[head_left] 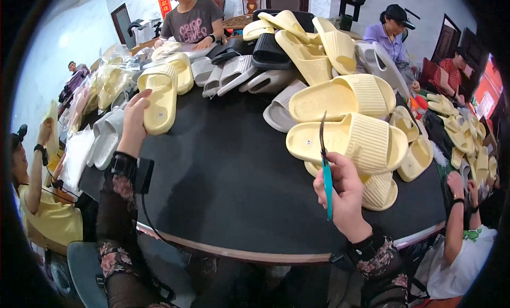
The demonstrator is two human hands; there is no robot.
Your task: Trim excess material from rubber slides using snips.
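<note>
My left hand [137,119] is closed on the side of a pale yellow slide slipper [159,114], held up over the left part of the black table. Its ribbed strap points away from me. In my right hand [345,196] is a slim pair of tweezers [327,183] with a teal handle and a dark curved tip pointing up. That tip overlaps a yellow slipper [313,143] with a small white size sticker inside. Another yellow slipper [319,102] lies just behind it, and one more [380,193] sits partly underneath. Whether the tip touches the slipper, I cannot tell.
Yellow, grey and black slippers [273,50] are heaped along the far side of the black table [228,191]. Grey slippers [104,138] and clear-bagged pairs [114,77] lie at the left. More yellow slippers [462,132] pile up at the right. Several co-workers sit around the table.
</note>
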